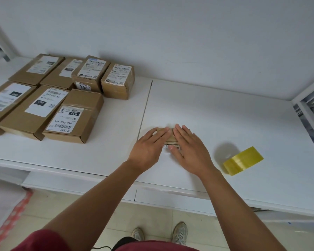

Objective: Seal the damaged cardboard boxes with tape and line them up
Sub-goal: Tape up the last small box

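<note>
We press both hands flat on a small cardboard box near the middle of the white counter. Our left hand lies over the box's left part, fingers straight and together; our right hand covers its right part, fingers straight and slightly spread. Neither hand curls round anything. Only a strip of brown cardboard and a bit of printed label show between the hands.

To our right, well apart from the box, a roll of yellow tape stands on its edge on the counter.

To the far left, seven sealed cardboard boxes with white shipping labels sit close together in two rows, four at the back near the wall and three in front.

Below the counter's edge we see our grey shoes on the tiled floor.
</note>
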The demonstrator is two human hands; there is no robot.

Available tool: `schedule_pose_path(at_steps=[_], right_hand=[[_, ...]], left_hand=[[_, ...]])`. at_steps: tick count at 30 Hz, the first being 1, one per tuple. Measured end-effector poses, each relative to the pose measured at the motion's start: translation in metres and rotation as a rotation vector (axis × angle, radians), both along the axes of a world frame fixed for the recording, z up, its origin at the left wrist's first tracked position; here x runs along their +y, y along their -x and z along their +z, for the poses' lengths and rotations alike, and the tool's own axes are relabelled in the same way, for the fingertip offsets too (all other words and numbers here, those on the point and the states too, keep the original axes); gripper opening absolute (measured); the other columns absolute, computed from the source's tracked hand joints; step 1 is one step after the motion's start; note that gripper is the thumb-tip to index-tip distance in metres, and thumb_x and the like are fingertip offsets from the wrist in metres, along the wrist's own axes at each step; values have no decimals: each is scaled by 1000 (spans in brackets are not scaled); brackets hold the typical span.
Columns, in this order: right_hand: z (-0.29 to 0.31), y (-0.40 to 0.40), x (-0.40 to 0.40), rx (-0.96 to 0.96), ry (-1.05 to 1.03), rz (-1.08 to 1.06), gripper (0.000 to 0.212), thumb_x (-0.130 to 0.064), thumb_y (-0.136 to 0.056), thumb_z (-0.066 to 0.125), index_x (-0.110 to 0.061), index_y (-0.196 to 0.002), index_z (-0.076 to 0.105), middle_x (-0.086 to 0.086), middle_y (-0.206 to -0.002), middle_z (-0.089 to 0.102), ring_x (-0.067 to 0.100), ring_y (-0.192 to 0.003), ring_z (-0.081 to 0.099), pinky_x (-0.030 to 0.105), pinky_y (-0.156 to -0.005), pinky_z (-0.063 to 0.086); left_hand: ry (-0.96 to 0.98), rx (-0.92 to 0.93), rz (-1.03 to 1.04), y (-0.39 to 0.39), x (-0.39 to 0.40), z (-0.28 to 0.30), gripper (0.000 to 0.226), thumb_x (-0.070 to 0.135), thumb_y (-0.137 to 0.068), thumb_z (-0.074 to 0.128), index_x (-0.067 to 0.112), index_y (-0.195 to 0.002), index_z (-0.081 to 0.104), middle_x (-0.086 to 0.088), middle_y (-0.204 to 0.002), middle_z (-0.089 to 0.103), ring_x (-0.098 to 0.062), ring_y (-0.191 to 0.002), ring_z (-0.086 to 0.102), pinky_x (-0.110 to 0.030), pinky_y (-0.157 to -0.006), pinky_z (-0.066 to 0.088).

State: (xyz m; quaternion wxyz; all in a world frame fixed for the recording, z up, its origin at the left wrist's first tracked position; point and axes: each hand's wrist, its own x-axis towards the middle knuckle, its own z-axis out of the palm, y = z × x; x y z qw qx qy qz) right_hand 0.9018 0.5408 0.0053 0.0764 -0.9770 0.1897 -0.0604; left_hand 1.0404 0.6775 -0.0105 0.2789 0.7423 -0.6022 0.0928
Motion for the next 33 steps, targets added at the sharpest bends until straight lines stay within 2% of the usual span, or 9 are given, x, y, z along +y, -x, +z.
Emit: schedule_pose_path(at_steps=[3,7,13,17,21,25,28,30,33], right_hand=[[1,5,-1,-91,10,60,58,-41,-102,39,-11,-151,37,2,-158,34,27,-148,26,40,-120,25],[1,4,-1,-148,12,57,51,-28,-98,53,-9,-145,47,3,-153,43,28,-144,36,41,-114,34],[-7,4,10,-379,155,-43,35,-9,-87,73,-4,-121,69,8,-129,66,31,-122,60,41,-93,54],[-8,1,13,-369,137,-71,36,-6,-88,71,-9,-124,68,7,-131,64,35,-123,59,39,-78,58],[-8,3,14,-368,120,-68,37,-2,-87,72,-9,-123,69,7,-131,64,36,-123,59,41,-66,61],[-6,2,11,-392,87,-88,31,-7,-89,72,-7,-119,71,8,-128,66,34,-122,60,45,-69,61],[-5,2,14,-375,104,-63,37,-6,-90,69,-10,-126,67,10,-130,65,37,-123,58,47,-61,61],[-6,1,17,-385,123,-52,35,-1,-85,73,-7,-120,70,12,-126,66,40,-120,60,47,-58,60],[-6,1,13,-403,42,-104,26,-4,-86,74,-5,-112,72,10,-125,67,36,-122,60,48,-69,61]], left_hand=[[-7,-1,3,1,0,1,51,-8,-85,63,3,-135,58,-8,-139,59,-36,-125,57,-48,-95,54],[4,-2,24,3,0,4,48,-5,-84,67,4,-130,63,-8,-137,60,-35,-123,59,-47,-87,58],[-32,6,48,2,0,4,47,-2,-81,71,4,-128,65,-14,-139,58,-33,-122,60,-46,-82,59],[-42,-38,16,0,-1,2,61,-5,-80,70,18,-136,60,-14,-140,56,-34,-123,59,-45,-92,56],[-51,-21,34,1,0,1,55,-5,-79,72,13,-130,65,-14,-139,58,-34,-122,60,-45,-85,59],[-22,43,39,4,-2,3,53,-6,-78,72,1,-130,62,-16,-137,59,-35,-124,59,-46,-87,58],[-47,73,14,3,-1,3,55,-4,-87,63,9,-140,55,-15,-145,51,-34,-133,51,-44,-101,50],[-57,75,9,3,0,3,51,-4,-87,62,7,-137,57,-16,-145,51,-35,-132,51,-45,-99,51],[-42,107,18,3,-1,3,47,-2,-85,66,1,-132,60,-16,-142,54,-35,-130,53,-45,-96,54]])
